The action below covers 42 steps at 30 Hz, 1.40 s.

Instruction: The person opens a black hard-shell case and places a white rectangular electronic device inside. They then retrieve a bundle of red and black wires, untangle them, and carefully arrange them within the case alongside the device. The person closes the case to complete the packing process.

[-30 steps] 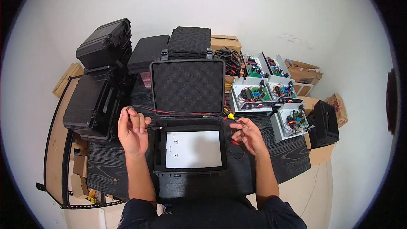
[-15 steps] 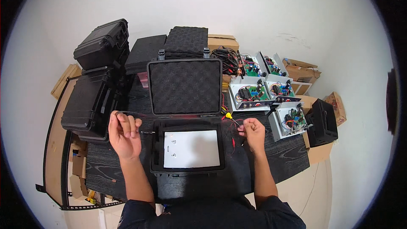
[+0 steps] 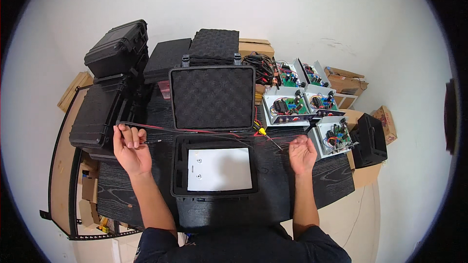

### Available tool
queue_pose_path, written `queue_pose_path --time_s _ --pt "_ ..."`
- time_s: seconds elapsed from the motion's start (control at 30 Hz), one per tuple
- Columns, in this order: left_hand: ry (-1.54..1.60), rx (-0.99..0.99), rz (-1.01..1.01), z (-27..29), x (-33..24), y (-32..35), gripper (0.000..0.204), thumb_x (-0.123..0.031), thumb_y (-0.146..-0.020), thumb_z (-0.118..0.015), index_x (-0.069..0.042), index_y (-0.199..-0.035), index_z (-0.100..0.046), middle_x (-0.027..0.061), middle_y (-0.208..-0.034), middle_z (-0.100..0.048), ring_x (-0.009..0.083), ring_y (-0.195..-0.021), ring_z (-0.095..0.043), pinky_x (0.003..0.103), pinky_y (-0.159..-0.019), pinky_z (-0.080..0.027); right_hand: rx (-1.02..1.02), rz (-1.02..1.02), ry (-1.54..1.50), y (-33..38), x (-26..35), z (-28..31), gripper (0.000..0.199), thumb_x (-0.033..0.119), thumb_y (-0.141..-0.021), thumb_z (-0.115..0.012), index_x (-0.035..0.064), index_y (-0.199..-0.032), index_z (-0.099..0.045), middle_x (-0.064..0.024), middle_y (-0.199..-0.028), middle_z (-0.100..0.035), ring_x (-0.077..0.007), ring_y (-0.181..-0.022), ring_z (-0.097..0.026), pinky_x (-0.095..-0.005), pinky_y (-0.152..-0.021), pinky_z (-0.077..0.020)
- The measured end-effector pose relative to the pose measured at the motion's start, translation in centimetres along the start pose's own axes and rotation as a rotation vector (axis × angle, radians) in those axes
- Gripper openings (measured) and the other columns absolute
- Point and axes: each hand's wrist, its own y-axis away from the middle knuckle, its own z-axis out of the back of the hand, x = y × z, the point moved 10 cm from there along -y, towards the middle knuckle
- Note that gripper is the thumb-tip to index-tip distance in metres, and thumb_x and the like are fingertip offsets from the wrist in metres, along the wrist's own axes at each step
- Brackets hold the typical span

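A red-and-black cable [image 3: 195, 130] is stretched across the table between my two hands, passing over the hinge side of the open black case. My left hand [image 3: 131, 148], left of the case, is closed on one end of it; a short dark piece with a light tip sticks out beside the fingers. At the right, my right hand [image 3: 302, 157] pinches the other stretch of cable. In the case, whose foam-lined lid [image 3: 213, 98] stands up, a white metal panel [image 3: 224, 169] lies in black foam. A yellow-and-black screwdriver [image 3: 262, 130] lies right of the lid.
Black hard cases [image 3: 100, 112] are stacked at the left. Dark foam sheets [image 3: 214, 46] are piled behind the lid. Several open metal housings with green circuit boards [image 3: 287, 106] stand at the right, by a bundle of black cables [image 3: 261, 68]. A cardboard box [image 3: 368, 176] is beyond the table's right edge.
Both hands have moved outward, the left to the left and the right to the right. The red-and-black cable now runs nearly straight between them, raised off the table.
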Motion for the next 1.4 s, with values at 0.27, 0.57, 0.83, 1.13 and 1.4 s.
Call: queue_pose_path --time_s 0.27,0.57,0.83,1.13,1.4 --pt "-0.191 0.115 0.108 -2.0 2.2 0.8 0.032 -0.029 -0.114 -0.045 -0.008 -0.098 -0.062 -0.0033 -0.059 -0.036 0.009 -0.056 -0.037 0.032 -0.074 -0.047 0.236 0.007 0.741 1.1 -1.3 -7.7 0.02 0.022 -0.096 -0.071 0.0089 -0.087 -0.058 -0.0198 -0.146 -0.059 -0.0277 -0.125 -0.06 -0.0372 -0.08 -0.0588" --pt "-0.794 0.422 0.255 -4.3 6.8 3.0 0.039 -0.031 -0.113 -0.049 -0.002 -0.092 -0.065 -0.003 -0.06 -0.044 0.0053 -0.054 -0.037 0.024 -0.064 -0.042 0.631 -0.022 0.435 0.5 -2.7 -20.1 0.029 0.023 -0.086 -0.077 0.0116 -0.069 -0.055 -0.0185 -0.17 -0.033 -0.0387 -0.16 -0.023 -0.0674 -0.125 -0.0196" --pt "-0.733 0.116 0.102 1.2 3.6 -1.2 0.035 -0.03 -0.113 -0.047 -0.006 -0.091 -0.06 -0.006 -0.06 -0.036 0.0051 -0.054 -0.033 0.026 -0.071 -0.048 0.359 0.244 0.001 -2.9 6.7 -16.4 0.041 0.031 -0.102 -0.061 0.0126 -0.071 -0.041 -0.0079 -0.114 -0.063 -0.0217 -0.101 -0.055 -0.0396 -0.092 -0.0458" --pt "-0.675 0.032 -0.01 1.9 0.8 -2.0 0.035 -0.029 -0.113 -0.05 -0.008 -0.087 -0.058 -0.0047 -0.061 -0.036 0.0057 -0.055 -0.032 0.028 -0.08 -0.052 0.055 0.28 1.476 -2.9 5.8 -7.8 0.042 0.029 -0.104 -0.068 0.0117 -0.073 -0.046 0.0033 -0.062 -0.041 -0.008 -0.058 -0.035 -0.0287 -0.052 -0.0326" --pt "-0.699 0.084 -0.04 0.8 0.9 -1.5 0.035 -0.028 -0.113 -0.05 -0.007 -0.086 -0.058 -0.0042 -0.061 -0.037 0.0059 -0.055 -0.033 0.027 -0.08 -0.052 0.044 -0.055 2.028 -1.5 -2.3 -5.5 0.041 0.02 -0.081 -0.091 0.0064 -0.092 -0.054 0.0029 -0.062 -0.053 -0.0059 -0.057 -0.045 -0.0273 -0.053 -0.0384"
